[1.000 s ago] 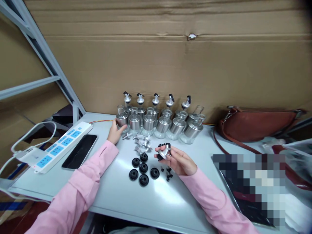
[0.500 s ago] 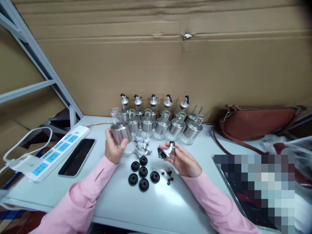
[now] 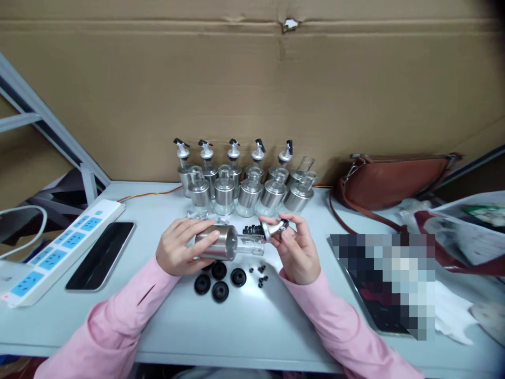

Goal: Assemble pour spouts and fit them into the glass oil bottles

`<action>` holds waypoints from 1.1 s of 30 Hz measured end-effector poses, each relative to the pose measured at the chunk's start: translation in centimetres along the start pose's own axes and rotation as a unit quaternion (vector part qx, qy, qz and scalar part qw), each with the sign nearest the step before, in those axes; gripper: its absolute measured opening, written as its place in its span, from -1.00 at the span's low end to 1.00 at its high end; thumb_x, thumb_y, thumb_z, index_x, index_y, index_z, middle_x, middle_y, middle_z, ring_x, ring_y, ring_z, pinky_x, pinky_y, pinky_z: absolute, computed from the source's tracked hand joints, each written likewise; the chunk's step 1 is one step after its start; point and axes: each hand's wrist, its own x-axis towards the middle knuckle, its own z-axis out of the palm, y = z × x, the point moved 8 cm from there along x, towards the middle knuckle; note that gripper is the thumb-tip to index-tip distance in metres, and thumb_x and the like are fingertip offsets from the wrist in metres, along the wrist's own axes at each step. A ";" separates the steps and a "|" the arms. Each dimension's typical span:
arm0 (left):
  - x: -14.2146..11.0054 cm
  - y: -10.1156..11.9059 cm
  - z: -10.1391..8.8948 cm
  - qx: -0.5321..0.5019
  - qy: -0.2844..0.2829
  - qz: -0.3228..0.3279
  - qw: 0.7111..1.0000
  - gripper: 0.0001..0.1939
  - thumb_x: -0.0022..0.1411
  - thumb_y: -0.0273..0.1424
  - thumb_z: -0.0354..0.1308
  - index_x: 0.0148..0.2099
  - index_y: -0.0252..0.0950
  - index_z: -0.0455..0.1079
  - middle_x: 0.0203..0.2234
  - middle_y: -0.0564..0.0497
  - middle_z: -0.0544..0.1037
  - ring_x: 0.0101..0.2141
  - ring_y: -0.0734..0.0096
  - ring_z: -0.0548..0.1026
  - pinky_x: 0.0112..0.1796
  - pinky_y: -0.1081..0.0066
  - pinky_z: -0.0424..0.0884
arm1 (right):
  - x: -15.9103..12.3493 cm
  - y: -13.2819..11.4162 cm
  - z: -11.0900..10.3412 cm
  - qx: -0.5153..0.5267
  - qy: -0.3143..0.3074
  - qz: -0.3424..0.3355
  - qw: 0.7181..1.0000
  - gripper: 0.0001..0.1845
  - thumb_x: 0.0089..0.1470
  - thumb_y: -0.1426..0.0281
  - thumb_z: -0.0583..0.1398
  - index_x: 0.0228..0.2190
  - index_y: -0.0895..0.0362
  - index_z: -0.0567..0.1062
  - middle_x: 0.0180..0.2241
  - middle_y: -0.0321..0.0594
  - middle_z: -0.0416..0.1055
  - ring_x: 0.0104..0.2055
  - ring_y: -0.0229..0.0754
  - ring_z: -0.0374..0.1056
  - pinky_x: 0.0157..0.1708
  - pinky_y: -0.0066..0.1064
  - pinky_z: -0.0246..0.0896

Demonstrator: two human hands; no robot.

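My left hand (image 3: 177, 253) is wrapped round a steel-sleeved glass bottle (image 3: 221, 243), held on its side above the table with the clear neck pointing right. My right hand (image 3: 296, 250) pinches a silver pourer spout with a black stopper (image 3: 272, 230) right at the bottle's mouth. Below the hands lie several black rubber discs (image 3: 219, 290) and small black bits (image 3: 260, 273). More bottles stand in two rows (image 3: 244, 181) at the back, the rear ones fitted with spouts.
A white power strip (image 3: 51, 252) and a black phone (image 3: 100, 255) lie at the left. A brown leather bag (image 3: 394, 179) rests against the cardboard wall at the right, with a blurred-out item (image 3: 389, 276) and white paper in front of it.
My left hand lifted a bottle from the front row, brought it to the middle and turned it sideways. My right hand brought the spout up to its mouth. The camera tipped down.
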 end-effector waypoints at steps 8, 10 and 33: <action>-0.2 -0.6 -0.3 0.031 -0.002 0.001 1.000 -0.56 0.05 -0.22 0.16 -0.01 -0.23 0.28 -0.21 -0.15 0.53 -0.27 0.23 0.50 -0.30 0.32 0.36 | -1.1 -2.5 -0.5 -0.055 0.043 -0.141 0.987 -0.74 0.09 0.25 0.09 -0.16 0.01 0.22 -0.17 -0.10 0.44 -0.33 -0.16 0.38 -0.26 -0.22 0.24; -0.3 -0.8 -0.2 0.037 -0.006 -0.007 0.999 -0.56 0.05 -0.22 0.16 -0.01 -0.23 0.29 -0.21 -0.14 0.53 -0.27 0.24 0.50 -0.30 0.32 0.36 | -1.5 -3.0 -0.2 -0.065 0.033 -0.177 0.981 -0.76 0.11 0.30 0.08 -0.15 0.02 0.24 -0.17 -0.10 0.45 -0.29 -0.11 0.40 -0.23 -0.17 0.24; -0.1 -0.8 -0.5 -0.002 0.000 -0.038 0.999 -0.49 0.03 -0.28 0.19 0.05 -0.22 0.25 -0.18 -0.14 0.50 -0.24 0.23 0.48 -0.28 0.30 0.42 | -1.7 -1.9 1.5 -0.060 -0.066 -0.197 0.976 -0.75 0.17 0.39 0.03 -0.09 0.02 0.23 -0.09 -0.09 0.44 -0.01 -0.07 0.34 -0.09 -0.10 0.25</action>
